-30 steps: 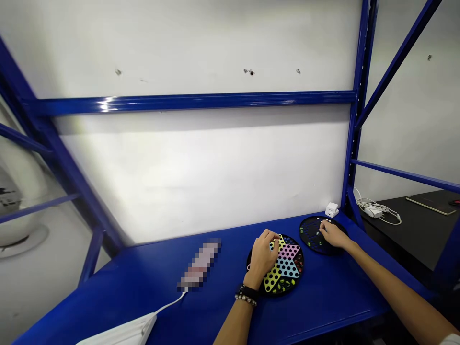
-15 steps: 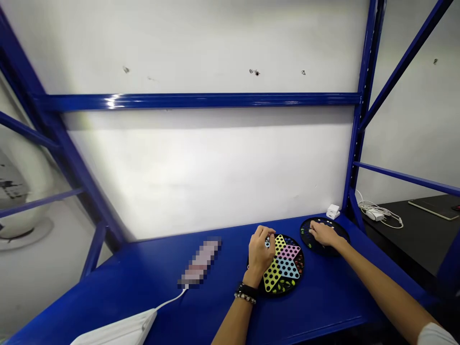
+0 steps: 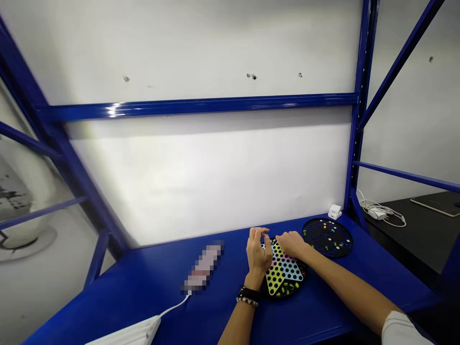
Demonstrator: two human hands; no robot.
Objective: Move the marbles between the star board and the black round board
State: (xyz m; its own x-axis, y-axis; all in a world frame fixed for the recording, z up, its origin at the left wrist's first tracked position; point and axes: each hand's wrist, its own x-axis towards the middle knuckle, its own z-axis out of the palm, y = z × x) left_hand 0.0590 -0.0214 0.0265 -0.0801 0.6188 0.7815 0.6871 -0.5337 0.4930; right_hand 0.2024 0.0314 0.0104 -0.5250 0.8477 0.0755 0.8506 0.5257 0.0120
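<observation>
A round black Chinese checkers board [image 3: 275, 280] with a coloured star full of holes lies on the blue table. My left hand [image 3: 258, 254] is over its left side, fingers loosely bent, with a gap between thumb and forefinger. Just right of it, my right hand [image 3: 292, 244] reaches over the back of the star with its fingers drawn together; anything between them is too small to make out. Green pieces [image 3: 287, 288] fill the board's front rim. To the right and further back is a round black tray [image 3: 323, 235] with scattered small white, green, blue and orange pieces.
A pixelated phone-like object [image 3: 203, 268] lies left on a white cable, which runs to a white box-like device [image 3: 132, 333]. White chargers [image 3: 335, 211] stand at the back right. Blue rack posts [image 3: 354, 158] frame the table; a black table [image 3: 424, 225] with cables is beyond.
My right hand has moved left from the black tray to the star board, uncovering the tray. My left hand stays by the board, its fingers slightly more raised. The view has shifted slightly.
</observation>
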